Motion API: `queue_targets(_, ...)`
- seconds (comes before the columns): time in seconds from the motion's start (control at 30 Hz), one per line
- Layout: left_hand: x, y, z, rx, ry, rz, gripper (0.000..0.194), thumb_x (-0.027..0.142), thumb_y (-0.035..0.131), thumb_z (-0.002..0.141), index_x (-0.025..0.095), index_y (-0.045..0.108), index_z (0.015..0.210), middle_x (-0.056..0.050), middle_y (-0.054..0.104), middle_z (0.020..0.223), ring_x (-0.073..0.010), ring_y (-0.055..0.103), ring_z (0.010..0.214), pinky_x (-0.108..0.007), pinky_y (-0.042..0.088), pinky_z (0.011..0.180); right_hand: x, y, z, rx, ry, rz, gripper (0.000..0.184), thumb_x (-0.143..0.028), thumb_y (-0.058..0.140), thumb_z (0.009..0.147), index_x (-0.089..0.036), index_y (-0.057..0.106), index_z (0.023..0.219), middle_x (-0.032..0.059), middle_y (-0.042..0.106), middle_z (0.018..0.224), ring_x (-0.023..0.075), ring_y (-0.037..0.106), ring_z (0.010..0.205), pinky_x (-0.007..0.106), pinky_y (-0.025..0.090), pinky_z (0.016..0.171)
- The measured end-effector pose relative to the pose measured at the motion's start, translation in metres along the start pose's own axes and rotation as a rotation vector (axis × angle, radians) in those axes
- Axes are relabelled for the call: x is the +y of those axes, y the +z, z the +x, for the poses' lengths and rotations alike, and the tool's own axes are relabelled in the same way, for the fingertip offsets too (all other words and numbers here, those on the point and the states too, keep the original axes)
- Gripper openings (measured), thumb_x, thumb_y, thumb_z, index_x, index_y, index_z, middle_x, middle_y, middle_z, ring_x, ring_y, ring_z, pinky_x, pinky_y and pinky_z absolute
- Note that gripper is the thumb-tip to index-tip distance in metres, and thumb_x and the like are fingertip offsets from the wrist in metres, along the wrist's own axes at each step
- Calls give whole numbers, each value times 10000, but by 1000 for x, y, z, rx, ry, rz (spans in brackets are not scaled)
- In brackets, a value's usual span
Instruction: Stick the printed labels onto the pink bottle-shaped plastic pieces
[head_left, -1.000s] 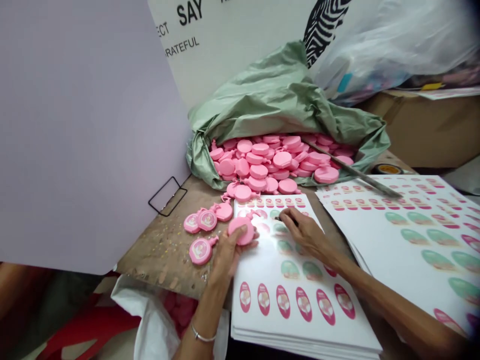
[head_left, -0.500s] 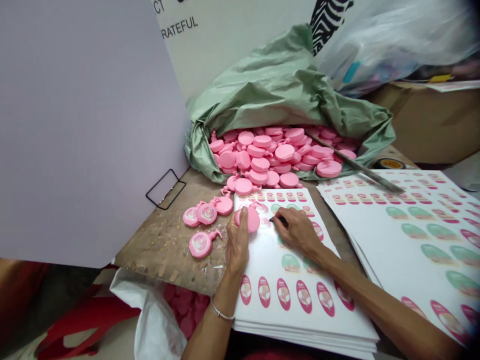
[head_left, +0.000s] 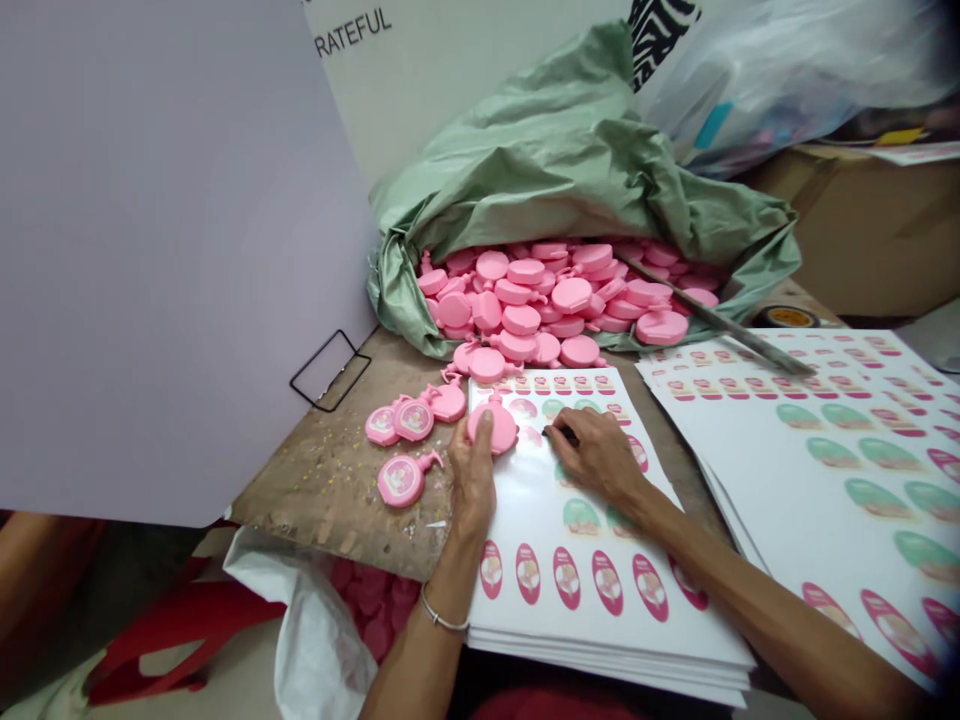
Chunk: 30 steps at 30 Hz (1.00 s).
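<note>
My left hand (head_left: 474, 470) is closed on a flat, round pink plastic pump bottle (head_left: 493, 430), thumb across its face, over the left edge of a sticker sheet (head_left: 540, 630). That face is plain. My right hand (head_left: 600, 455) rests on the same sheet with fingers pinched on a small dark tool; only its tip (head_left: 547, 432) shows. The tip is at the edge of a pale pink round sticker (head_left: 529, 437). Left of my hands lie several pink pump bottles; the nearest labelled bottle (head_left: 402, 481) has a round picture sticker.
A green sack (head_left: 525, 190) spills many pink bottles (head_left: 519, 320) at the back. A thin stick (head_left: 742, 345) leans from it onto another sticker stack (head_left: 795, 480) at right. A white bag (head_left: 300, 620) with pink pieces hangs below the table edge. A grey panel (head_left: 172, 250) stands left.
My left hand has turned the bottle so its pump points more upright and its face is more toward me. The right hand stays nearly in place. The view has tilted slightly.
</note>
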<state>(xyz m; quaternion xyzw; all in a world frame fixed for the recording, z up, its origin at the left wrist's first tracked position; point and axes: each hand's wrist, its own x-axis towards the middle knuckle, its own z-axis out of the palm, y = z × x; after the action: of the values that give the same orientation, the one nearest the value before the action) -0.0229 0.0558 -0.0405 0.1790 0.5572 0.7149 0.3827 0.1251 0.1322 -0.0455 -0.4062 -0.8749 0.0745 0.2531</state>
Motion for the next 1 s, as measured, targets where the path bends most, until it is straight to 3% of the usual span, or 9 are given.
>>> queue_targets(0.13, -3, -4, 2, 27, 0, 17, 433, 430, 767, 677, 157, 618, 978, -36, 672, 895, -145, 647, 784, -268, 524, 748, -3, 0, 1, 9, 16, 11, 211, -377, 625, 834, -181, 580, 771, 36, 638, 709, 189, 540, 697, 320, 337, 697)
queue_targets(0.27, -2, -4, 2, 64, -6, -43, 437, 416, 743, 707, 179, 600, 1046, -46, 676, 951, -165, 662, 858, -304, 525, 802, -8, -2, 1, 139, -60, 37, 223, -392, 633, 830, -184, 602, 755, 52, 659, 707, 201, 558, 699, 355, 365, 733)
queue_targets(0.33, 3, -3, 2, 54, -20, -104, 451, 406, 742, 710, 182, 598, 1074, -51, 675, 982, -176, 667, 891, -319, 529, 821, -11, -10, 0, 227, -71, 139, 229, -398, 658, 808, -188, 601, 738, 42, 656, 685, 188, 562, 665, 356, 390, 724)
queue_targets(0.4, 10, -2, 0, 11, -57, -176, 464, 391, 750, 704, 179, 599, 1087, -57, 668, 1008, -188, 667, 908, -329, 544, 815, -16, -22, 1, 270, 27, 311, 226, -405, 667, 801, -191, 611, 758, 26, 647, 682, 168, 570, 638, 329, 425, 676)
queue_targets(0.53, 27, 2, -8, -113, -175, -238, 460, 437, 729, 735, 198, 624, 1115, -90, 641, 1146, -227, 648, 962, -324, 589, 718, -33, -52, 4, 129, 238, 570, 267, -424, 655, 814, -212, 695, 971, 15, 688, 751, 146, 602, 636, 273, 455, 570)
queue_targets(0.7, 43, 7, -24, -190, -307, -254, 535, 620, 561, 810, 187, 647, 1111, -118, 673, 1114, -264, 654, 952, -352, 607, 666, -52, -67, 5, 8, 118, 648, 215, -399, 648, 826, -238, 743, 934, 36, 736, 871, 174, 646, 760, 295, 496, 630)
queue_targets(0.83, 50, 9, -31, -251, -322, -291, 497, 566, 443, 902, 150, 652, 1074, -112, 699, 1049, -253, 666, 956, -359, 609, 687, -58, -69, 5, 12, 102, 634, 201, -386, 646, 827, -238, 747, 918, 38, 731, 836, 170, 635, 724, 295, 487, 598)
queue_targets(1.0, 53, 11, -35, -235, -304, -316, 486, 529, 381, 944, 156, 654, 1093, -101, 705, 1051, -249, 660, 991, -375, 606, 734, -63, -72, 5, 60, 90, 634, 197, -369, 650, 829, -219, 752, 906, 32, 706, 754, 151, 600, 662, 291, 480, 602)
